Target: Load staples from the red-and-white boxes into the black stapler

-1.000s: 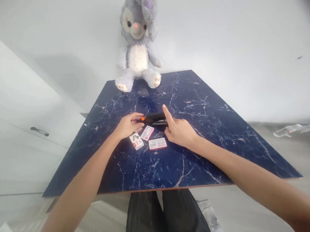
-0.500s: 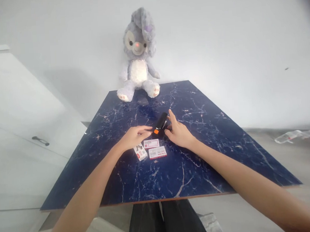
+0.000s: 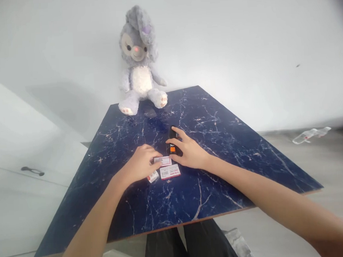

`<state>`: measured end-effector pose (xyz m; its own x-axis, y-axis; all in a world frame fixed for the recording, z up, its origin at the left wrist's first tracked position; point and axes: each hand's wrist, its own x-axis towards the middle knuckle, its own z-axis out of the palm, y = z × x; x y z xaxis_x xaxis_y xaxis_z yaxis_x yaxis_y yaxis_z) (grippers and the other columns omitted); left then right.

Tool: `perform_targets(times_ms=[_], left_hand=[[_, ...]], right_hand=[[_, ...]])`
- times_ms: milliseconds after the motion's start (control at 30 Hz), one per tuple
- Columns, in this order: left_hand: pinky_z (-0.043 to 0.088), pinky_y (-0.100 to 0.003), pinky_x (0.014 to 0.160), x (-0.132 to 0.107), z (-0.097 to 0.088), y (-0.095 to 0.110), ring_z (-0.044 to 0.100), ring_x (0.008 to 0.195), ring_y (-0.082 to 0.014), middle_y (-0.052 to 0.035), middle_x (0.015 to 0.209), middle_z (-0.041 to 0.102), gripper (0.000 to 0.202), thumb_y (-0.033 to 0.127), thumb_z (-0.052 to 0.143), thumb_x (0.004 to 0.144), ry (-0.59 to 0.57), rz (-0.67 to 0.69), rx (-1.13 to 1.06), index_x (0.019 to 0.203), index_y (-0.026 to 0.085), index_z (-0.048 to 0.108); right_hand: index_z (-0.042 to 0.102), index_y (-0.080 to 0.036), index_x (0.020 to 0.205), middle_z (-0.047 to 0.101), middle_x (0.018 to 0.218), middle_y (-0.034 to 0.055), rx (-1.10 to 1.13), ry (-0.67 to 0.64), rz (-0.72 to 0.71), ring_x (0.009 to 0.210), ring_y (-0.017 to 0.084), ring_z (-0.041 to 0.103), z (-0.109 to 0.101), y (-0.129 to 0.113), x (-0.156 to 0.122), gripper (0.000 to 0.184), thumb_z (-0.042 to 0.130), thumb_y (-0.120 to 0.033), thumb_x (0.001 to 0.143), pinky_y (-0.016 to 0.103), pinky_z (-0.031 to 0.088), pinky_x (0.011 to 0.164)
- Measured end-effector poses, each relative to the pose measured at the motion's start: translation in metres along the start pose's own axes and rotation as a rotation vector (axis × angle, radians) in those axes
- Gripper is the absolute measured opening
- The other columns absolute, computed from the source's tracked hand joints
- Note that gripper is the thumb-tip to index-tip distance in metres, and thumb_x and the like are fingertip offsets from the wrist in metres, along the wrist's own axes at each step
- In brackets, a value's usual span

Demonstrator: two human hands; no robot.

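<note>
My left hand [image 3: 141, 162] is curled over the small white box [image 3: 165, 160], its thumb and fingers closing on the box's left end. Half hidden under that hand lies a second small box [image 3: 153, 177] with red and white print. A third white-and-red box [image 3: 170, 172] with a barcode lies flat just in front. My right hand [image 3: 190, 150] reaches over a black stapler [image 3: 172, 136] with an orange part, fingers and thumb gripping it on the table. The fingers hide much of the stapler.
A grey plush rabbit [image 3: 140, 60] sits against the wall at the back of the blue marbled table [image 3: 176, 205]. White cabinets with a dark handle [image 3: 32, 170] stand at the left. Clear plastic packaging [image 3: 311, 135] lies beyond the table on the right.
My right hand has come over the stapler, which now stands more upright in view. My left hand has drawn back from beside the stapler onto the small white box. The view has shifted right.
</note>
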<state>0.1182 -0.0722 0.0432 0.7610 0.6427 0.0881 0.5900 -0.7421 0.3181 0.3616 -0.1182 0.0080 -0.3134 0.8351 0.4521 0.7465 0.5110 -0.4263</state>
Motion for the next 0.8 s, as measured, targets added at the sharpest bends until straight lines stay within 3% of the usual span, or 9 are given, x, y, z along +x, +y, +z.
perform_targets(times_ms=[133,267,333,400,500,567,700,800], left_hand=[[0.046,-0.045,0.094,0.003,0.000,-0.003,0.060,0.104,-0.0271,-0.0053,0.099,0.075,0.027,0.038,0.059,0.092,0.041,-0.074,0.028,0.111,0.027,0.074],[0.047,-0.044,0.094,-0.002,-0.012,-0.026,0.062,0.107,-0.0284,-0.0076,0.115,0.072,0.033,0.040,0.053,0.094,0.171,-0.225,0.054,0.117,0.025,0.072],[0.049,-0.042,0.091,-0.006,-0.016,-0.038,0.064,0.104,-0.0289,-0.0096,0.117,0.070,0.036,0.042,0.052,0.094,0.157,-0.315,0.014,0.117,0.023,0.072],[0.052,-0.039,0.086,-0.009,-0.017,-0.046,0.068,0.099,-0.0283,-0.0098,0.114,0.072,0.038,0.047,0.051,0.093,0.089,-0.356,-0.070,0.112,0.023,0.073],[0.054,-0.034,0.078,-0.009,-0.012,-0.044,0.071,0.091,-0.0258,-0.0077,0.109,0.075,0.043,0.055,0.051,0.093,0.036,-0.339,-0.210,0.112,0.024,0.073],[0.055,-0.032,0.078,-0.007,-0.007,-0.037,0.072,0.091,-0.0237,-0.0067,0.116,0.074,0.045,0.055,0.050,0.094,0.029,-0.308,-0.289,0.122,0.025,0.069],[0.053,-0.036,0.092,-0.003,-0.002,-0.021,0.066,0.113,-0.0253,-0.0074,0.150,0.052,0.046,0.050,0.050,0.096,-0.015,-0.209,-0.328,0.135,0.029,0.062],[0.050,-0.038,0.100,-0.002,-0.003,-0.011,0.053,0.133,-0.0288,-0.0060,0.158,0.041,0.046,0.050,0.050,0.096,-0.062,-0.145,-0.311,0.137,0.031,0.061]], right_hand=[[0.060,-0.021,0.127,0.024,0.161,0.0147,-0.013,-0.034,-0.037,0.134,0.034,0.048,-0.010,0.004,0.000,0.049,0.065,-0.021,0.079,0.049,0.048,0.105],[0.062,-0.017,0.116,0.030,0.158,0.0166,-0.103,0.056,-0.081,0.142,0.039,0.032,-0.023,-0.007,-0.001,0.038,0.060,-0.016,0.078,0.056,0.038,0.110],[0.062,-0.018,0.108,0.043,0.148,0.0168,-0.082,0.087,-0.130,0.136,0.036,0.038,-0.026,-0.017,-0.003,0.027,0.058,-0.017,0.081,0.055,0.038,0.108],[0.063,-0.019,0.099,0.060,0.127,0.0144,-0.025,0.021,-0.222,0.122,0.032,0.049,-0.026,-0.026,-0.005,0.014,0.059,-0.022,0.085,0.051,0.041,0.103],[0.063,-0.020,0.091,0.067,0.098,0.0091,0.008,-0.171,-0.402,0.106,0.028,0.054,-0.017,-0.033,-0.008,0.012,0.061,-0.031,0.088,0.047,0.041,0.100],[0.064,-0.019,0.091,0.067,0.092,0.0074,-0.012,-0.244,-0.471,0.098,0.025,0.056,-0.010,-0.033,-0.009,0.012,0.059,-0.030,0.090,0.045,0.040,0.099],[0.064,-0.017,0.093,0.066,0.095,0.0074,-0.029,-0.310,-0.492,0.088,0.020,0.057,-0.006,-0.030,-0.010,0.012,0.056,-0.025,0.092,0.037,0.044,0.089],[0.065,-0.016,0.099,0.065,0.107,0.0094,0.001,-0.366,-0.461,0.089,0.020,0.060,-0.010,-0.031,-0.011,0.016,0.058,-0.029,0.091,0.034,0.047,0.083]])
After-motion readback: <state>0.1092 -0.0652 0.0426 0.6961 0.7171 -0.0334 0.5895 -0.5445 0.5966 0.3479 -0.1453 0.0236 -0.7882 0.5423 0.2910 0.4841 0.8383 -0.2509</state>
